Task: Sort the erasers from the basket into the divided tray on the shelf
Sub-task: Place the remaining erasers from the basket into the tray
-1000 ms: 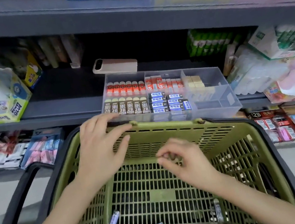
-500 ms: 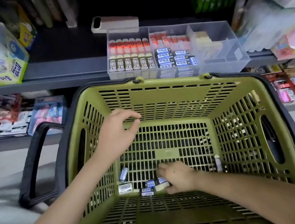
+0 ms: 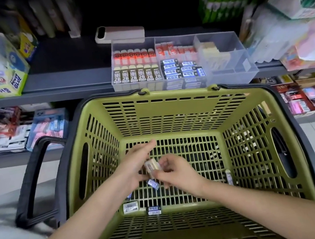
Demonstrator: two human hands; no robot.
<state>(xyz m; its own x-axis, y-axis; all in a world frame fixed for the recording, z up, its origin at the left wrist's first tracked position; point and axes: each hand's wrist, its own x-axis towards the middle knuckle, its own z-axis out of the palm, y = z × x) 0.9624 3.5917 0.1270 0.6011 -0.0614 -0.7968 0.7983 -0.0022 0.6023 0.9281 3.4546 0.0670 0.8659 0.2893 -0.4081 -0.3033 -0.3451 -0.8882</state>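
One cream, paper-sleeved eraser (image 3: 151,166) held over the green basket (image 3: 173,120)

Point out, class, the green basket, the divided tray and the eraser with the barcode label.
green basket (image 3: 171,107): head view, far inner wall.
divided tray (image 3: 236,69): head view, bare front part of the right compartment.
barcode eraser (image 3: 131,207): head view, middle of its label.

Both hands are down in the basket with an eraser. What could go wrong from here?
The cream eraser is only pinched by the right hand beside the left hand; it could slip back into the basket. The divided tray sits at the front edge of the shelf, so a careless push might shift it.
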